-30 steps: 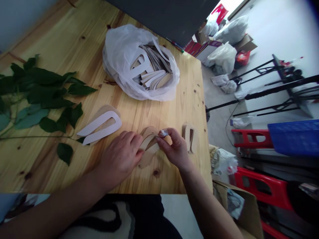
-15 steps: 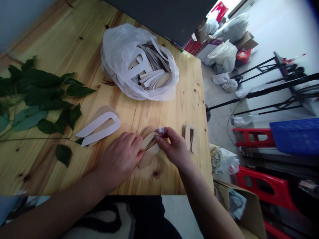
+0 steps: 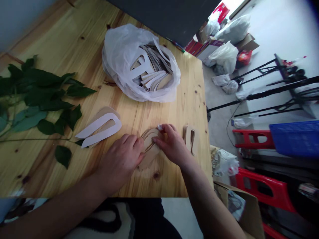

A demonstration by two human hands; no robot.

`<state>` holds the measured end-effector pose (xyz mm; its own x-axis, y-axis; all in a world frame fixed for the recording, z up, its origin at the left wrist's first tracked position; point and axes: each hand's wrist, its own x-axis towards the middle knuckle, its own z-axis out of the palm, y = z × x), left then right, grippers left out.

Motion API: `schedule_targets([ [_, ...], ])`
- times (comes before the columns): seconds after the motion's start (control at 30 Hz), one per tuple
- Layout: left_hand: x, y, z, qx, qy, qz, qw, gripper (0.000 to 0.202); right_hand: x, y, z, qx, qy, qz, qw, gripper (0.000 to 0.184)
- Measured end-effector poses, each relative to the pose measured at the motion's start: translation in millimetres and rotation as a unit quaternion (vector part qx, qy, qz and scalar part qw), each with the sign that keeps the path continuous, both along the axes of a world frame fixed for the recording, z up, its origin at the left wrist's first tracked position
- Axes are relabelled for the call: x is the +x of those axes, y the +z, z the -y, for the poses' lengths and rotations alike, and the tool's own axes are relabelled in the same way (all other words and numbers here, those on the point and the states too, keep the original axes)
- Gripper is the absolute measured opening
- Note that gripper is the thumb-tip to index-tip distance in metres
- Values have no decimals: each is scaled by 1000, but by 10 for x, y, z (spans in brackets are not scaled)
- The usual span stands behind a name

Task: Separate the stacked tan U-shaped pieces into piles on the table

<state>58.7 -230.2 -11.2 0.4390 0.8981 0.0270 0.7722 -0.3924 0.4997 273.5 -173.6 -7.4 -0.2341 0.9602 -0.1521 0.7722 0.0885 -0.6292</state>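
Observation:
My left hand [image 3: 119, 162] presses its fingertips against the edge of a tan U-shaped cardboard cut-out [image 3: 149, 146] lying flat on the pine table [image 3: 164, 109]. My right hand [image 3: 171, 146] sits over the top of that cut-out, with a small white paper scrap [image 3: 159, 127] pinched at its fingertips. To the left lies a white-faced U-shaped piece [image 3: 99, 127] on a tan backing. A small upright bundle of tan cut-outs [image 3: 190, 141] stands just right of my right hand. Part of the middle cut-out is hidden under my hands.
A white plastic bag [image 3: 117, 56] full of tan cut-outs stands at the table's far side. A leafy green branch [image 3: 42, 96] lies at the left. Beyond the right table edge are a red stool [image 3: 251, 137], a blue crate [image 3: 296, 139] and a cardboard box [image 3: 239, 205].
My right hand has lowered from lifting above the cut-out onto its top, moving the white scrap up and slightly left. My left hand has shifted only slightly.

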Motion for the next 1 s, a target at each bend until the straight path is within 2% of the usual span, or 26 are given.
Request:
schedule_targets([
  [0.17, -11, 20, -17, -18, 4, -1, 1000, 14, 29, 15, -45, -86, -21, -14, 996, 29],
  [0.23, -19, 26, -24, -20, 6, 2, 1000, 15, 45, 23, -64, -105, -8, -13, 994, 23],
  [0.4, -31, 34, -32, -8, 16, 11, 1000, 19, 78, 84, -22, -52, 56, -31, 997, 14],
  [0.67, 9, 109, -69, -26, -12, -39, 999, 9, 49, 105, 111, -43, 20, 58, 997, 27],
  [0.83, 9, 151, -98, -46, -18, -32, 998, 10, 37, 98, 45, -59, 48, 64, 995, 24],
  [0.93, -5, 158, -105, -56, -21, -20, 998, 8, 74, 113, 66, -52, 71, 43, 995, 21],
  [1.0, -10, 164, -110, -53, -17, -9, 998, 7, 107, 141, 118, -44, 80, -6, 996, 17],
])
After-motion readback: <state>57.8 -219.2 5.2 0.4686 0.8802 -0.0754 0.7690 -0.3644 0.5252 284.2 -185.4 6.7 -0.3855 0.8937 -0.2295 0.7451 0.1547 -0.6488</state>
